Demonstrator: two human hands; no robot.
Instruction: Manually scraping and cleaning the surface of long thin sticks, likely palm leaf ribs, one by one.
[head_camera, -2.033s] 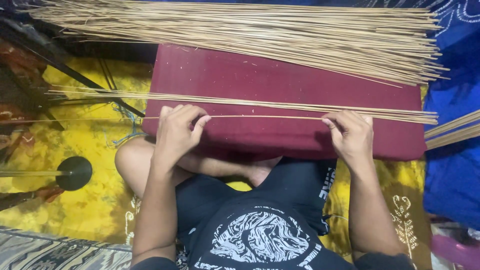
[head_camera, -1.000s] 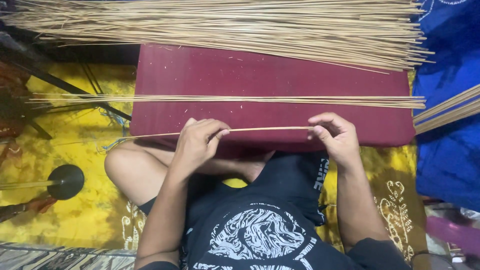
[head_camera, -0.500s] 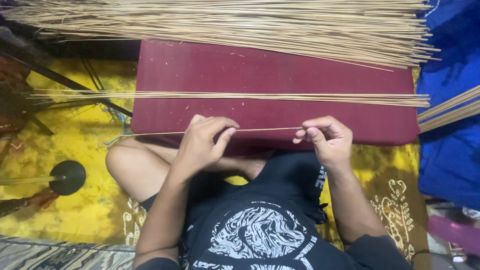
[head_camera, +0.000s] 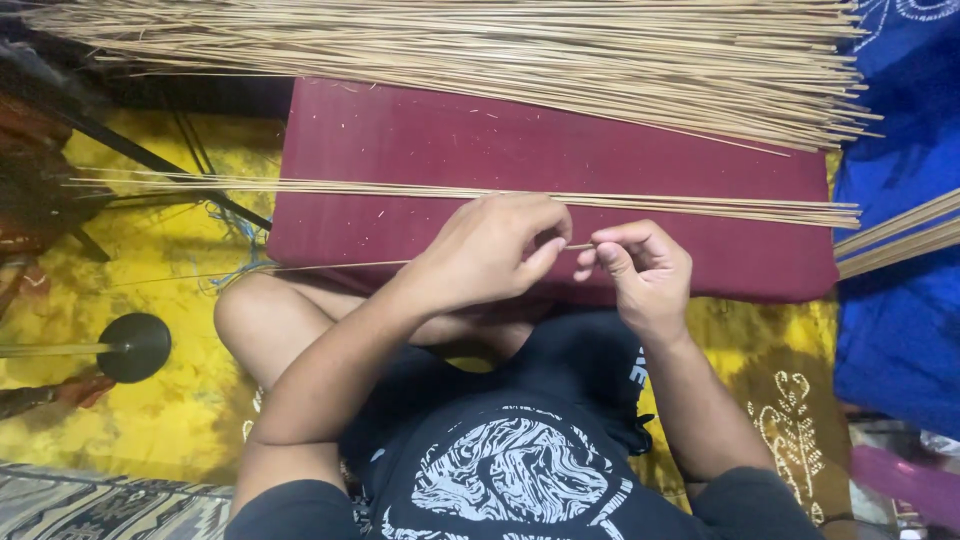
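My left hand (head_camera: 490, 250) and my right hand (head_camera: 640, 270) are close together over the near edge of a maroon cushion (head_camera: 420, 140). Both pinch one thin bamboo stick (head_camera: 330, 266), whose long end sticks out to the left past my knee. My right fingertips grip its other end. A small row of similar sticks (head_camera: 700, 205) lies across the cushion just beyond my hands.
A large heap of thin sticks (head_camera: 500, 50) covers the far side of the cushion. Blue cloth (head_camera: 900, 300) lies at the right with more sticks on it. A yellow patterned mat (head_camera: 160, 260) is underneath, with a dark round-based stand (head_camera: 135, 347) at the left.
My hands lifted one stick off the row and drew it toward me. My right hand has slid left along it, so both hands are now nearly touching.
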